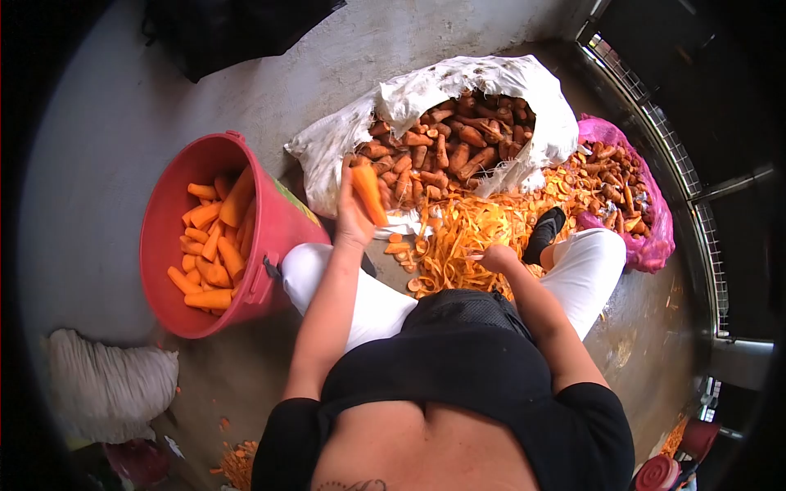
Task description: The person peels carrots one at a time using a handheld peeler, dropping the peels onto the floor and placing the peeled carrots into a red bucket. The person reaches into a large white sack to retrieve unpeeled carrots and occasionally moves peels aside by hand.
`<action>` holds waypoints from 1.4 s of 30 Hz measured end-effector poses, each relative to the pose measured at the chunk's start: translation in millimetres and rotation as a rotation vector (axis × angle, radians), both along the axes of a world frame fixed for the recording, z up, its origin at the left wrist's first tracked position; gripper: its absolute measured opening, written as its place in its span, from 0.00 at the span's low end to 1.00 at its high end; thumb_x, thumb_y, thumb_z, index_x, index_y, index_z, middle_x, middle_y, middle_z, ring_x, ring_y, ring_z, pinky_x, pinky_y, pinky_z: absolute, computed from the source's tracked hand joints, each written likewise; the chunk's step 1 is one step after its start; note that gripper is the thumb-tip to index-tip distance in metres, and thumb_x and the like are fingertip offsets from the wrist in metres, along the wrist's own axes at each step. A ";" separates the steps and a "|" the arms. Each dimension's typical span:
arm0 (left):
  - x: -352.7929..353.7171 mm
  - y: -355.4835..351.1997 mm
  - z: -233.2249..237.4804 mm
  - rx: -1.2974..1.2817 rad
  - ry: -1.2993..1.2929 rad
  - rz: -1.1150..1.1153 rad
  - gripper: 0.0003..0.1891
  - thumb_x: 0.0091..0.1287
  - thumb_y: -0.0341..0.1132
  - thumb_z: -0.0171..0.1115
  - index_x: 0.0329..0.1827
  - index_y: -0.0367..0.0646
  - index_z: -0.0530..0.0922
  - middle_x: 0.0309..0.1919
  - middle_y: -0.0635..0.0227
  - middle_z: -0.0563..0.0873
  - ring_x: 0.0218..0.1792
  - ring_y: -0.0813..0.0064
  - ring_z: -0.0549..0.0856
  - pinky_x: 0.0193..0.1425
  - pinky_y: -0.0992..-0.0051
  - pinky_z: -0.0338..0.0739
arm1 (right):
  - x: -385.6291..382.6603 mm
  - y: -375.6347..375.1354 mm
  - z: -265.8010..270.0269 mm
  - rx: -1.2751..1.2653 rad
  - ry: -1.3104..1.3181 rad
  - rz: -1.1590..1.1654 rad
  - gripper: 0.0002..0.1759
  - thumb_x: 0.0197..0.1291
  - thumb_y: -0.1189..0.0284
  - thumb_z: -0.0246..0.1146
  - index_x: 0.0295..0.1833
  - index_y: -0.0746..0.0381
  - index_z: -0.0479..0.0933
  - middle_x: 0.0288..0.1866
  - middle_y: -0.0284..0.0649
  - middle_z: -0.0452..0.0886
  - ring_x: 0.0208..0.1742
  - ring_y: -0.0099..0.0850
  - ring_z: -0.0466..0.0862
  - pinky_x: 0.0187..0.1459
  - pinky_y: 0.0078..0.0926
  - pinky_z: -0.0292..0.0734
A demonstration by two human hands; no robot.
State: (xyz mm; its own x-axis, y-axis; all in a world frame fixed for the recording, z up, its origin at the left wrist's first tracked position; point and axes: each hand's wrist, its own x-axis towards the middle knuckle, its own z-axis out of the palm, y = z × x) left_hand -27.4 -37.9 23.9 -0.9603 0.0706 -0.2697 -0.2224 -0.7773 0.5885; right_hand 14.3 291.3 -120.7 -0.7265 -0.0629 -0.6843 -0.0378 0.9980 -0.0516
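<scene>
A peeled, bright orange carrot (pixel 369 195) stands tilted in my left hand (pixel 352 218), whose fingers wrap round it between the red bucket and the white sack. My right hand (pixel 496 259) is closed low over the heap of carrot peelings (pixel 463 233), in front of my lap. Whatever its fingers grip is too small to make out. Unpeeled, soil-brown carrots (pixel 458 151) fill the torn white sack (pixel 540 98) beyond both hands. On my left, the red bucket (pixel 274 217) leans toward me, with several peeled carrots (pixel 214 245) inside.
A pink bag (pixel 655 237) of carrot scraps sits at the right, beside a metal grille (pixel 667 139). Cut carrot slices (pixel 399 244) lie near my left knee. A pale sack (pixel 115 385) rests at lower left, and dark cloth (pixel 229 33) hangs by the wall.
</scene>
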 end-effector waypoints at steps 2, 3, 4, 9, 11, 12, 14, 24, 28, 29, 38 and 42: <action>5.0 -24.2 45.1 -0.082 0.199 0.146 0.23 0.66 0.57 0.53 0.46 0.44 0.74 0.34 0.64 0.80 0.30 0.73 0.79 0.35 0.74 0.76 | 3.8 -4.7 16.9 0.056 -0.086 0.032 0.34 0.59 0.40 0.52 0.43 0.62 0.83 0.45 0.48 0.84 0.48 0.44 0.84 0.50 0.41 0.76; 6.1 -45.8 54.3 -0.190 0.256 0.279 0.23 0.66 0.56 0.54 0.48 0.45 0.72 0.35 0.64 0.80 0.31 0.74 0.79 0.36 0.75 0.76 | 2.9 -3.8 15.6 0.053 -0.084 0.048 0.32 0.59 0.42 0.53 0.43 0.62 0.83 0.44 0.48 0.84 0.47 0.43 0.84 0.48 0.39 0.77; 10.0 -64.8 78.0 -0.325 0.305 0.460 0.22 0.67 0.55 0.54 0.49 0.45 0.72 0.35 0.65 0.80 0.32 0.74 0.79 0.37 0.75 0.76 | 3.1 -1.7 12.6 0.050 -0.082 0.060 0.30 0.59 0.45 0.53 0.43 0.62 0.83 0.44 0.47 0.85 0.46 0.42 0.84 0.47 0.37 0.77; 39.3 -126.3 190.0 -1.070 0.557 1.290 0.22 0.70 0.51 0.51 0.49 0.38 0.66 0.35 0.58 0.77 0.30 0.72 0.77 0.36 0.73 0.76 | 4.5 3.0 5.7 0.008 -0.035 -0.026 0.27 0.58 0.49 0.55 0.44 0.63 0.82 0.44 0.48 0.84 0.46 0.42 0.84 0.45 0.36 0.78; 40.6 -164.5 201.7 -1.097 0.461 1.341 0.22 0.70 0.49 0.53 0.51 0.37 0.69 0.39 0.57 0.78 0.33 0.71 0.79 0.39 0.73 0.78 | 1.0 0.7 2.9 -0.004 -0.053 -0.021 0.40 0.56 0.36 0.52 0.44 0.66 0.82 0.44 0.51 0.84 0.48 0.45 0.83 0.49 0.40 0.76; 41.1 -189.6 202.2 -1.326 0.308 1.293 0.22 0.70 0.49 0.52 0.52 0.36 0.71 0.41 0.56 0.79 0.36 0.70 0.80 0.42 0.74 0.78 | -0.1 -0.2 5.5 -0.003 -0.086 -0.011 0.42 0.56 0.33 0.51 0.44 0.66 0.82 0.44 0.51 0.84 0.48 0.45 0.83 0.49 0.40 0.76; 43.3 -235.7 194.6 -1.730 -0.021 1.128 0.23 0.70 0.48 0.52 0.55 0.35 0.74 0.46 0.54 0.81 0.43 0.67 0.83 0.46 0.75 0.78 | -1.2 -0.4 3.3 0.011 -0.120 0.004 0.45 0.55 0.31 0.49 0.44 0.66 0.81 0.45 0.50 0.84 0.49 0.44 0.83 0.50 0.39 0.76; 40.4 -218.9 189.0 -1.503 0.008 0.971 0.17 0.71 0.38 0.53 0.52 0.32 0.78 0.38 0.57 0.86 0.39 0.72 0.86 0.45 0.76 0.79 | 2.5 5.0 10.9 0.024 -0.095 -0.052 0.46 0.52 0.29 0.49 0.41 0.66 0.81 0.41 0.49 0.84 0.45 0.43 0.83 0.47 0.37 0.77; 9.4 -169.8 180.1 -1.465 0.108 0.849 0.15 0.70 0.39 0.56 0.48 0.34 0.80 0.34 0.62 0.87 0.34 0.77 0.85 0.42 0.77 0.79 | 11.0 18.5 -9.3 -0.005 0.000 -0.051 0.46 0.54 0.30 0.48 0.35 0.67 0.82 0.34 0.50 0.84 0.40 0.44 0.84 0.42 0.38 0.78; -2.4 -155.2 170.8 -1.540 0.177 0.754 0.15 0.70 0.40 0.56 0.47 0.35 0.80 0.33 0.64 0.87 0.33 0.77 0.85 0.41 0.77 0.78 | 10.9 22.7 -15.9 0.001 0.011 -0.063 0.46 0.54 0.30 0.48 0.36 0.67 0.82 0.35 0.50 0.84 0.41 0.44 0.84 0.43 0.39 0.78; -76.7 -24.9 26.9 -1.753 0.319 -0.775 0.26 0.65 0.50 0.59 0.59 0.41 0.73 0.44 0.48 0.84 0.46 0.55 0.84 0.50 0.65 0.76 | -2.8 32.6 -21.5 -0.029 0.183 -0.167 0.33 0.59 0.41 0.53 0.41 0.62 0.81 0.38 0.50 0.84 0.40 0.46 0.85 0.39 0.43 0.79; -86.3 -39.9 -65.8 -1.928 0.275 -0.814 0.22 0.66 0.49 0.56 0.54 0.41 0.75 0.46 0.49 0.83 0.51 0.53 0.82 0.55 0.62 0.75 | -19.7 30.9 -9.9 0.011 0.234 -0.234 0.26 0.64 0.47 0.51 0.43 0.61 0.78 0.38 0.49 0.84 0.41 0.45 0.84 0.41 0.42 0.78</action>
